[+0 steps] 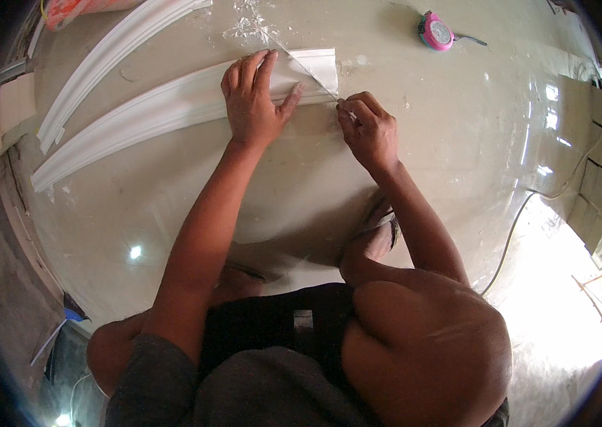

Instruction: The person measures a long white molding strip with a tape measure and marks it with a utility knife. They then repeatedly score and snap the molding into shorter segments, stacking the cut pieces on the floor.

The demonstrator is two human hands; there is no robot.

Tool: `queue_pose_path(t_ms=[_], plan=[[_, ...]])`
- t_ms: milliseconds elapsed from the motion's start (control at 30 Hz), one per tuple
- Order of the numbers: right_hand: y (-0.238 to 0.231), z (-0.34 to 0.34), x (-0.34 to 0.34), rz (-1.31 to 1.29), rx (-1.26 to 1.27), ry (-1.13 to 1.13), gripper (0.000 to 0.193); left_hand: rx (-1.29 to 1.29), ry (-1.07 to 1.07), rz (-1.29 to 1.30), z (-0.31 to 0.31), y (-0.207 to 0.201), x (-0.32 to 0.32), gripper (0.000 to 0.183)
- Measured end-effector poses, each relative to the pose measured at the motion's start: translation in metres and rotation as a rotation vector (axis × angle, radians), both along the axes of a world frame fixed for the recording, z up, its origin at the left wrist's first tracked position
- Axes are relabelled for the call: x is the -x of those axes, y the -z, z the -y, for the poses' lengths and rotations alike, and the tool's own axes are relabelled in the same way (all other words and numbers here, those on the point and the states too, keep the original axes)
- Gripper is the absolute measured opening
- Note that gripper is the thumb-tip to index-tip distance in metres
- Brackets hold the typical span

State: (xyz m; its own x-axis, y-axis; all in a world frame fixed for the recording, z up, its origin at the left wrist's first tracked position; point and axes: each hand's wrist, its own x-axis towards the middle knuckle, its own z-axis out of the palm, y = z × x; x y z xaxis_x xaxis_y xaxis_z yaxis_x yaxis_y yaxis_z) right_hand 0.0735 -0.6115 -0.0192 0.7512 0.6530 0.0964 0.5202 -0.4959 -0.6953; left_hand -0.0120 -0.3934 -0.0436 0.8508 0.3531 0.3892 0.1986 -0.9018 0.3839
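Note:
A long white cornice moulding [158,105] lies on the floor in front of me, its squared end pointing right. My left hand [254,96] presses on it near that end, fingers spread over the top and thumb apart. A thin metal blade [306,69] crosses the moulding at a slant. Its near end sits in the closed fingers of my right hand [368,128], just off the moulding's near edge. Whether the blade has teeth is too fine to see. White crumbs and dust [254,30] are scattered by the blade's far end.
A second white moulding [112,60] lies farther left. A pink tape measure [436,32] rests on the shiny floor at the far right. A cable [508,242] runs along the right side, near stacked panels [592,188]. An orange-red object [77,8] stands at the far left.

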Motion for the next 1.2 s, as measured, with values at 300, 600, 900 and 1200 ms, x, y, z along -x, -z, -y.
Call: queue_pose_path(t_ms=[300, 600, 900, 1200], plan=[[-0.004, 0.060, 0.022, 0.046, 0.018, 0.001, 0.009, 0.006, -0.005, -0.015, -0.002, -0.005, 0.004, 0.068], [-0.002, 0.013, 0.004, 0.022, 0.018, -0.020, 0.004, 0.032, -0.012, -0.033, 0.003, -0.006, 0.005, 0.066], [0.000, 0.012, 0.009, -0.020, 0.015, -0.022, 0.016, 0.019, -0.016, -0.037, -0.005, -0.004, 0.005, 0.067], [0.043, -0.022, 0.012, 0.117, 0.252, -0.013, 0.016, -0.078, 0.122, 0.165, -0.039, 0.040, 0.009, 0.067]])
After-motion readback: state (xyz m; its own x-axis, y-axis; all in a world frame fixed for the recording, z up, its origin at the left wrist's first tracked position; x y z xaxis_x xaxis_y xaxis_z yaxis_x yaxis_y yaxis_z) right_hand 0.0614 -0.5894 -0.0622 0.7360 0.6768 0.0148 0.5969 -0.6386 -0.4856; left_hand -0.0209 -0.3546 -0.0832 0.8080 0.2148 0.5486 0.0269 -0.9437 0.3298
